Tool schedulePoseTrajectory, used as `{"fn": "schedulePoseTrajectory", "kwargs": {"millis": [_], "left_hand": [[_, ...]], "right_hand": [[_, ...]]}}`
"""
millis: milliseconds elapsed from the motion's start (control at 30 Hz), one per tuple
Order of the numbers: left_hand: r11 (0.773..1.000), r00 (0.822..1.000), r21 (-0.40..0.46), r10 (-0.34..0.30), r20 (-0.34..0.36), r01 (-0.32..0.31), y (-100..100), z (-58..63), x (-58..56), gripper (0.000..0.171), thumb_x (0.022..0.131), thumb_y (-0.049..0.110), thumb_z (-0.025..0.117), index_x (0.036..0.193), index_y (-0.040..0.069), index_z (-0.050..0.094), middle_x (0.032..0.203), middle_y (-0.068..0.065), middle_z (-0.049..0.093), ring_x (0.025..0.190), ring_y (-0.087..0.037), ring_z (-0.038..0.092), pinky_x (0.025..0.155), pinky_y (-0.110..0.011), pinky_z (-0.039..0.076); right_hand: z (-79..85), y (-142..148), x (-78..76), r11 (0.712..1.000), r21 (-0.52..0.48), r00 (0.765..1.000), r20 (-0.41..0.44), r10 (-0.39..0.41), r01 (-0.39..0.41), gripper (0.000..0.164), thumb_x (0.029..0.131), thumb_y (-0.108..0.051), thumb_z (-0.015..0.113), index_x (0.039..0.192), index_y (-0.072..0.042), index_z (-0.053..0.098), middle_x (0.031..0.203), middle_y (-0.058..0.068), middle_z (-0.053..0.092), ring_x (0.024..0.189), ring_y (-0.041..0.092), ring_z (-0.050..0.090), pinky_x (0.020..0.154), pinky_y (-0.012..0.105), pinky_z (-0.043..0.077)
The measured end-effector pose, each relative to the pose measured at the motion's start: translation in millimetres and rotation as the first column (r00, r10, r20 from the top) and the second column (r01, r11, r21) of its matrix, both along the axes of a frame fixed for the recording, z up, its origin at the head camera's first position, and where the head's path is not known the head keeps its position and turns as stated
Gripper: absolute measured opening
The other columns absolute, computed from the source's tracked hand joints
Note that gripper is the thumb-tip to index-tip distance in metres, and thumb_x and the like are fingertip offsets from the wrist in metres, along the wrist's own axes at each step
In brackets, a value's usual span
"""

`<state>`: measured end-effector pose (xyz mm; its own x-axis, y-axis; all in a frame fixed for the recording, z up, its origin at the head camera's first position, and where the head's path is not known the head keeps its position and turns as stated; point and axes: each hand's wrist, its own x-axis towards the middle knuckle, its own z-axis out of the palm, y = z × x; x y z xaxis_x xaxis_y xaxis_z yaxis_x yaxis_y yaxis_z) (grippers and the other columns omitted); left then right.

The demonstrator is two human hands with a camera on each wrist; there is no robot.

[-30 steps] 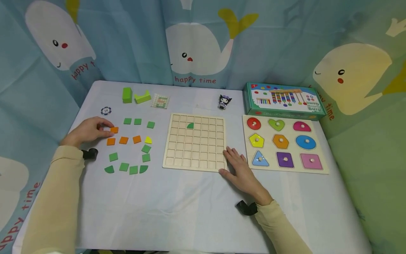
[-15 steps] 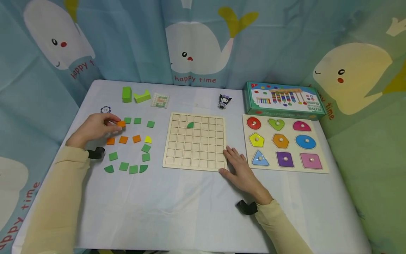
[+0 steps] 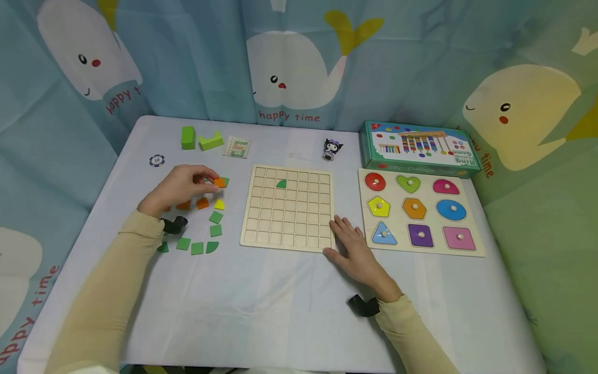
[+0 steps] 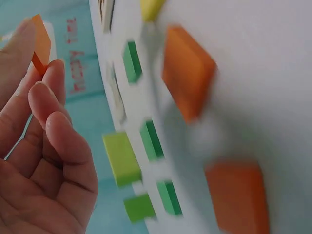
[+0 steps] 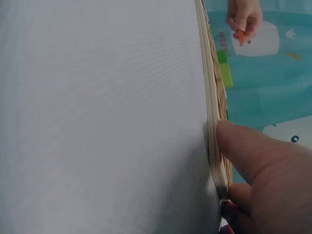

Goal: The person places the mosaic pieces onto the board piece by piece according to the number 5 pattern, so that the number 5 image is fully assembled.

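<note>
My left hand pinches an orange square tile between thumb and fingertips, raised above the table; the left wrist view shows the same orange tile. Beneath and around that hand lie more orange tiles, a yellow quarter-round tile and several green square tiles, some hidden by the hand and forearm. My right hand rests at the lower right corner of the wooden grid board, its thumb touching the edge in the right wrist view. One green quarter-round tile sits in an upper cell of the board.
A shape puzzle board with knobbed pieces lies on the right, a green game box behind it. Along the back stand a small figurine, a pattern card and green blocks. A round chip lies back left.
My left hand has picked up the orange tile from the left of the group and carried it rightward, toward the board. My right hand has stayed at the board's corner.
</note>
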<state>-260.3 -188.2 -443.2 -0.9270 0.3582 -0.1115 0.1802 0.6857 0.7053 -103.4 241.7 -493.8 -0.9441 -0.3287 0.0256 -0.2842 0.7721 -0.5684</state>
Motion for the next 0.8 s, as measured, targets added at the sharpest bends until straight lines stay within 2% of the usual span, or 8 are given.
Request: {"fn": "schedulePoseTrajectory", "kwargs": {"millis": [267,433,600,800], "left_hand": [[0.993,0.991,0.046,-0.108,-0.073,0.111,31,1.3,-6.6,0.03,0.085,0.023,0.079,0.111,0.012,0.071,0.093,-0.003,0.063,0.079,-0.021,0.049,0.068,-0.035,0.041],[0.983,0.982,0.081,-0.158,-0.106,0.167,49,2.2,-9.4,0.031,0.085,0.024,0.078,0.112,0.011,0.07,0.096,-0.002,0.063,0.08,-0.02,0.048,0.068,-0.035,0.039],[0.974,0.973,0.092,-0.198,-0.116,0.209,67,-0.5,-11.3,0.031,0.086,0.026,0.077,0.113,0.01,0.071,0.099,-0.002,0.065,0.081,-0.02,0.049,0.07,-0.035,0.04],[0.972,0.972,0.06,-0.224,-0.075,0.228,86,-3.5,-14.0,0.032,0.085,0.028,0.078,0.112,0.012,0.071,0.096,-0.001,0.065,0.078,-0.021,0.05,0.066,-0.035,0.041]], "right_hand": [[0.1,0,-0.1,1.0,-0.007,1.0,0.005,0.004,-0.004,0.073,0.093,-0.032,0.069,0.15,0.0,0.035,0.157,0.015,0.025,0.145,0.033,0.013,0.112,0.058,0.007],[0.2,0,-0.2,1.0,-0.005,1.0,-0.003,0.003,-0.003,0.073,0.093,-0.031,0.069,0.15,0.0,0.035,0.157,0.015,0.025,0.145,0.033,0.013,0.112,0.058,0.007],[-0.6,2,-0.1,1.0,-0.005,1.0,-0.009,-0.001,0.001,0.073,0.092,-0.031,0.07,0.15,-0.001,0.035,0.157,0.015,0.025,0.145,0.033,0.014,0.111,0.058,0.007],[-1.7,2,-0.4,1.0,-0.011,1.0,-0.009,0.004,-0.005,0.073,0.093,-0.032,0.069,0.15,-0.001,0.035,0.157,0.015,0.025,0.145,0.033,0.014,0.112,0.058,0.007]]}}
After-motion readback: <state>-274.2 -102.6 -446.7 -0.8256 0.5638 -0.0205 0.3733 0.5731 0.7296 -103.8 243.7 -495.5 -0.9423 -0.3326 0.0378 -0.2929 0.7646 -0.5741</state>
